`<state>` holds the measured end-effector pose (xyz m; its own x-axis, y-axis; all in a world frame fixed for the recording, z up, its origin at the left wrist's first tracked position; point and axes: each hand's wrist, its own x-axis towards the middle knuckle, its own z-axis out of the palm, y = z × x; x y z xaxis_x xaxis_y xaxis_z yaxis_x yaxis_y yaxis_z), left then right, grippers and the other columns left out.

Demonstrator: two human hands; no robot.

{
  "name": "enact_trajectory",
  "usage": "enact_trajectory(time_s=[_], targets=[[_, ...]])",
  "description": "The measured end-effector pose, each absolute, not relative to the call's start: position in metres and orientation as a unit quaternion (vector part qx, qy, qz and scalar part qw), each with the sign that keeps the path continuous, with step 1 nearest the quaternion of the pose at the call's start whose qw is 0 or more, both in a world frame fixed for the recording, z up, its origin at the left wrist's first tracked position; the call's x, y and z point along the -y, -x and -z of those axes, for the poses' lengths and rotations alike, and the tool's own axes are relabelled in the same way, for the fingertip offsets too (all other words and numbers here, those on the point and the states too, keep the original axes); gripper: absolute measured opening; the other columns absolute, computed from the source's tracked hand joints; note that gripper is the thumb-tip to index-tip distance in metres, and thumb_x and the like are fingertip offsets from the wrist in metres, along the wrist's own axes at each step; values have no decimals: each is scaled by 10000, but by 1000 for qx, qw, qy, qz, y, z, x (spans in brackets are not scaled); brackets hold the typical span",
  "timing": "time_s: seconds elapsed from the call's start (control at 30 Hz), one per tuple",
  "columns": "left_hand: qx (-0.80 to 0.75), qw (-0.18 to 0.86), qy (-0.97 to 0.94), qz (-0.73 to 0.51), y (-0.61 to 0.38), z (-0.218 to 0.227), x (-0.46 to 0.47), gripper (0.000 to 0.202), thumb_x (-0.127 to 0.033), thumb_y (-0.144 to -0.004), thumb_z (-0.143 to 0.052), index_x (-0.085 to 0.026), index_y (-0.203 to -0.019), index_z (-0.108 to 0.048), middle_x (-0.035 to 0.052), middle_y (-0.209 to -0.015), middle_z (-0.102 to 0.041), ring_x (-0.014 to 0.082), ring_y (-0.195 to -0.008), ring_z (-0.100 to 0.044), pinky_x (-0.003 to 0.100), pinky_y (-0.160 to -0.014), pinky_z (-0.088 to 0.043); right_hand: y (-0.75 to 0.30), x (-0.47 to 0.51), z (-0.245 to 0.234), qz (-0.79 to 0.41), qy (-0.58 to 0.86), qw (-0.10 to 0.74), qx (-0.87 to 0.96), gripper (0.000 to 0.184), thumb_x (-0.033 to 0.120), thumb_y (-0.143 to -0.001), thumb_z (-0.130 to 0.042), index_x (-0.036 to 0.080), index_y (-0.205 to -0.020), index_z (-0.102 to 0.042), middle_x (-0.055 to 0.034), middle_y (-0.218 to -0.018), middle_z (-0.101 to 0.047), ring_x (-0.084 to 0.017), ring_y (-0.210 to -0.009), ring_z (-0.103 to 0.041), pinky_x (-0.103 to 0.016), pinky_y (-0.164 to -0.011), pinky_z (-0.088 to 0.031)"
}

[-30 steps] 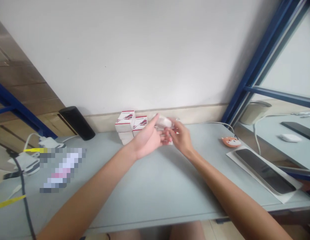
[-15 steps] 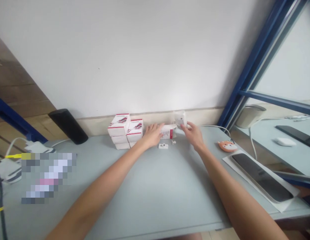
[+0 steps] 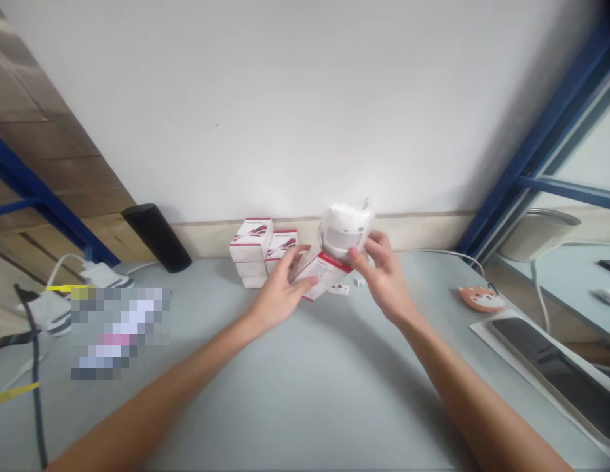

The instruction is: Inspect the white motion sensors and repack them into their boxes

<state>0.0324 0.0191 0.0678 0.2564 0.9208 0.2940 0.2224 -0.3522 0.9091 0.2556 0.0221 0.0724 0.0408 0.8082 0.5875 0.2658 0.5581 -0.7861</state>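
Observation:
My right hand (image 3: 384, 278) grips a round white plastic device (image 3: 344, 229), which looks like a sensor, with a small prong on top, raised above the table's back edge. My left hand (image 3: 281, 292) holds a small white carton with red trim (image 3: 320, 274) tilted, just below the device and touching neither it nor the stack. Behind my left hand stands a stack of similar white-and-red boxes (image 3: 250, 246). A small white bracket (image 3: 338, 289) and a tiny white piece (image 3: 358, 280) lie on the table under my hands.
The pale grey table (image 3: 305, 387) runs along a white wall. A black cylinder (image 3: 156, 237) stands at back left, an orange fox-shaped object (image 3: 480, 299) at right, and a dark slab on white paper (image 3: 545, 367) at front right. Cables and a pixelated patch (image 3: 118, 333) lie at left.
My left hand has lifted the carton off the table and tilted it. My right hand has raised the device and moved it left, closer to the carton. The view has shifted slightly.

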Motion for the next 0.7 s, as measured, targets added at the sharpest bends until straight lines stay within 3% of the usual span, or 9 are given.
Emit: enact_trajectory(time_s=[0.1,0.2,0.3,0.4,0.5,0.57,0.7], targets=[[-430,444,-651,-442,-6,-53,5,687,-353,-876,-796,-302,-1490,-491,77,-1400,-636,287,-1323,-581,357,-1076,-486,-235,-9,-64,-253,398,561,680,357,532,-987,-642,270,-1215,-722,-100,-1289,-650,-275,-1234,-614,-468,-1070,-512],[-426,493,-613,-447,11,-35,17,745,-341,-857,-819,-303,-1518,-480,91,-1344,-665,305,-1259,-622,359,-1007,-523,-222,-1,-56,-277,374,573,674,522,463,-1007,-639,309,-1489,-510,-72,-1124,-691,-239,-1045,-674,-404,-892,-596],[-413,500,-612,-453,16,-22,21,826,-305,-809,-867,-306,-1531,-466,103,-1348,-666,317,-1255,-623,373,-1019,-521,-216,6,-53,-260,363,581,681,593,402,-1021,-626,344,-1564,-395,-54,-1042,-688,-245,-992,-684,-394,-806,-612],[-393,532,-610,-436,15,-17,24,847,-316,-821,-860,-305,-1545,-421,112,-1351,-664,317,-1245,-633,399,-1025,-528,-210,15,-54,-207,367,557,715,662,352,-1000,-657,354,-1594,-364,-96,-1197,-683,-296,-1125,-665,-476,-912,-599],[-365,543,-621,-432,12,-23,28,693,-308,-851,-830,-274,-1456,-494,113,-1345,-667,322,-1262,-628,440,-1070,-512,-204,25,-53,-126,373,509,765,597,302,-997,-633,335,-1558,-430,-131,-1443,-580,-355,-1340,-540,-572,-1078,-506],[-338,536,-637,-438,10,-29,30,587,-281,-877,-796,-264,-1400,-530,113,-1345,-665,322,-1267,-626,469,-1105,-495,-201,30,-49,-84,370,469,797,569,287,-995,-604,309,-1540,-443,-140,-1495,-528,-380,-1412,-454,-615,-1137,-437],[-318,519,-641,-467,8,-36,32,755,-243,-865,-800,-316,-1506,-409,114,-1466,-583,328,-1371,-559,487,-1143,-479,-202,29,-42,-39,350,461,814,668,289,-970,-592,279,-1595,-358,-160,-1504,-487,-401,-1409,-440,-640,-1153,-397]])
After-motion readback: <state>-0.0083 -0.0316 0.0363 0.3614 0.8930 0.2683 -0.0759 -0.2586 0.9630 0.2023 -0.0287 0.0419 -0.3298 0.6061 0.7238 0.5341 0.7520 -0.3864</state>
